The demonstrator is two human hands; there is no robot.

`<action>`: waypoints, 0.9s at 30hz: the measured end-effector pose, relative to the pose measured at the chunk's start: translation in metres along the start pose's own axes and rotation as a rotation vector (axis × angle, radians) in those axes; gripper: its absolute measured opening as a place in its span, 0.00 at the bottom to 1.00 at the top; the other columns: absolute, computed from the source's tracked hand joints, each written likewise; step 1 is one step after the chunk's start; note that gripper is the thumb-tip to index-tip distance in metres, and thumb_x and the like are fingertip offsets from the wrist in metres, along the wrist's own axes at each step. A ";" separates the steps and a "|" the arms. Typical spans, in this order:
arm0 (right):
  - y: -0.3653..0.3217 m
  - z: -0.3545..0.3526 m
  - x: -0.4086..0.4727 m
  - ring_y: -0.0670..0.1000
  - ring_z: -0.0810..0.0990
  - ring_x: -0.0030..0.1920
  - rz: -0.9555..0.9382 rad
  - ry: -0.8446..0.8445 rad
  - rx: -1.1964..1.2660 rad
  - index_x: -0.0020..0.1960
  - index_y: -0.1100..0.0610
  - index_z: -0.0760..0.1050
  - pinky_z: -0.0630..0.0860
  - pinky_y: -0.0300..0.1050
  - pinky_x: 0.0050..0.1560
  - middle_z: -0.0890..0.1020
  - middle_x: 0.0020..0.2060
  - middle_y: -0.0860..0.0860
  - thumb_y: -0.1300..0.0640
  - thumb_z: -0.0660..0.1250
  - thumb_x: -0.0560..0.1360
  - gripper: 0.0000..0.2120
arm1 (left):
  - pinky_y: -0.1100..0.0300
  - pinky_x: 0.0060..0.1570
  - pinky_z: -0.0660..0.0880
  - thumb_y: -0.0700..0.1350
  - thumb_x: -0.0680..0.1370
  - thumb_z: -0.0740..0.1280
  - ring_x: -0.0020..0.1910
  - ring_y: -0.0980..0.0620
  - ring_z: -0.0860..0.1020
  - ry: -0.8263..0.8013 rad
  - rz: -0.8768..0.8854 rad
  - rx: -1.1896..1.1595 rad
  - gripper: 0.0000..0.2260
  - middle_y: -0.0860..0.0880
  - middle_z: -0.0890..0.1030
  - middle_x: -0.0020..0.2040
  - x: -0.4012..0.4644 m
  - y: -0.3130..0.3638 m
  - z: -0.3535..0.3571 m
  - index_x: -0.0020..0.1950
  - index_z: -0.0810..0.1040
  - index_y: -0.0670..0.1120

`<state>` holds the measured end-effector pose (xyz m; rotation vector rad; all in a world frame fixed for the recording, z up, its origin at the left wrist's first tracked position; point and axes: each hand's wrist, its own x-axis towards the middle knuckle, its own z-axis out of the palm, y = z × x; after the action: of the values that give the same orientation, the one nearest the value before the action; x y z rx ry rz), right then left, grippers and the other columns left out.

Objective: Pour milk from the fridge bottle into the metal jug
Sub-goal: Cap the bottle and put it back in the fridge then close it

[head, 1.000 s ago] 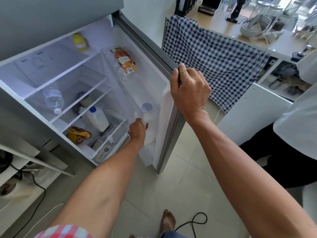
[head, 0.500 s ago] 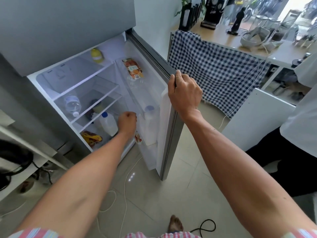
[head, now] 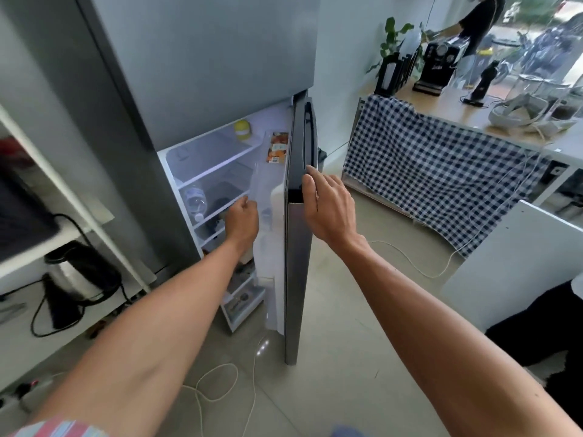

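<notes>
Fridge door (head: 298,247) stood part open, seen edge-on. Right hand (head: 328,209) lay against its outer edge by the handle (head: 310,137), fingers spread, gripping nothing. Left hand (head: 241,220) reached inside with fingers curled; whether it held anything could not be told. Milk bottle: only a white shape (head: 277,200) in the door rack beside the left hand, likely it. Metal jug not in view.

Risks, judged: door swinging in on the left forearm, since the right hand was only resting on it; bottle snagging on the rack rail. A water bottle (head: 195,198) lay on the shelf nearby. White cable (head: 217,383) loose on the floor underfoot, a trip hazard.
</notes>
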<state>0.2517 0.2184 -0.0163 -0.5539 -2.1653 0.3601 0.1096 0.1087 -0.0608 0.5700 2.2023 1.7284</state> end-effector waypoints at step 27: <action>0.011 0.150 0.101 0.56 0.57 0.82 -0.466 -0.506 0.147 0.82 0.62 0.61 0.66 0.56 0.73 0.63 0.81 0.56 0.60 0.58 0.83 0.27 | 0.51 0.75 0.61 0.46 0.83 0.63 0.76 0.46 0.65 0.707 0.397 0.978 0.21 0.43 0.69 0.76 0.018 0.017 -0.031 0.75 0.70 0.39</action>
<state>0.0804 0.2699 -0.0429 0.1542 -2.6320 0.4270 0.0824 0.0944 -0.0363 0.6833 3.6589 0.9166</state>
